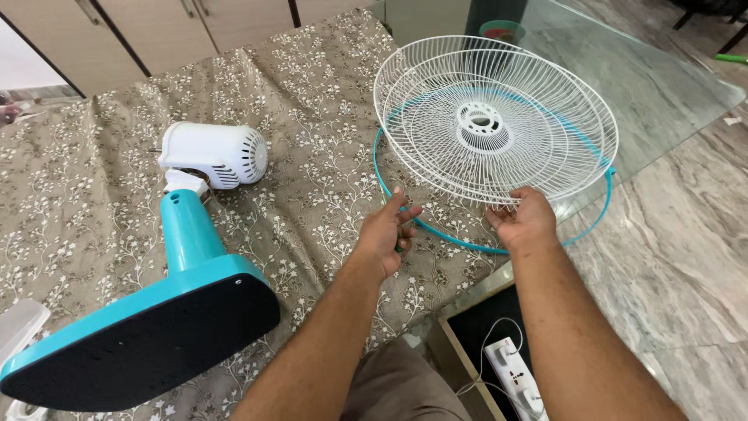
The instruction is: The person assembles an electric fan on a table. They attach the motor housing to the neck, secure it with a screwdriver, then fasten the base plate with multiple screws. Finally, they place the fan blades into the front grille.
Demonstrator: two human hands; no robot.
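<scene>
A white wire fan guard [499, 117] lies tilted on the table, with a thin teal rim ring [456, 241] under and around it. My right hand [523, 220] grips the near edge of the white guard. At the near left part of the teal ring, my left hand [387, 231] pinches it, fingers closed on it. A fan body lies on its side to the left: white motor housing [214, 153], teal stem [185, 228] and a teal base with a dark underside [148, 335].
A grey-brown floral cloth [312, 117] covers the glass table [670, 86]. A white power strip [518, 382] with a cable lies on the floor near my legs. Wooden cabinet doors [140, 31] stand behind. Marble floor [686, 257] lies to the right.
</scene>
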